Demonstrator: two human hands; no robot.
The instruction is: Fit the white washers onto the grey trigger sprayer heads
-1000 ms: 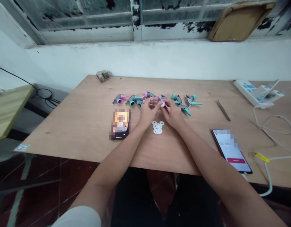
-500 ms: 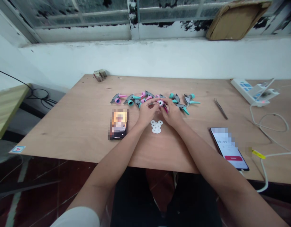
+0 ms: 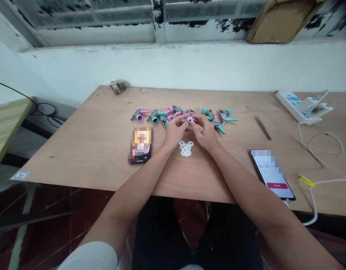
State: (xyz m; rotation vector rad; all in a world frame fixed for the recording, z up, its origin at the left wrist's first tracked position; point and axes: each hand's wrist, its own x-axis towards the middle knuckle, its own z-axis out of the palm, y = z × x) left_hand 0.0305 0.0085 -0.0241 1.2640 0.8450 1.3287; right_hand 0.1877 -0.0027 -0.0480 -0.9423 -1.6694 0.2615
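Observation:
Between my two hands is a pink-and-grey trigger sprayer head point(image 3: 190, 119), its round collar facing me with a white washer in the opening. My left hand point(image 3: 174, 130) grips it from the left, and my right hand point(image 3: 204, 131) closes round it from the right, the thumb near the collar. My fingers hide most of its body. Just below on the table lies a small cluster of flat white washers point(image 3: 185, 149). Behind my hands are several more sprayer heads, some pink point(image 3: 139, 115), some teal point(image 3: 226, 116).
A phone point(image 3: 140, 146) lies left of my forearms. On the right are a second phone point(image 3: 271, 174) showing a timer, metal tweezers point(image 3: 263, 127) and a white power strip point(image 3: 295, 107) with a trailing cable. Small blocks point(image 3: 118, 86) stand at the table's back left.
My right thumb has come in closer to the collar, and the sprayer's pink trigger below it is now hidden. Both hands still hold the sprayer head; the view has shifted slightly.

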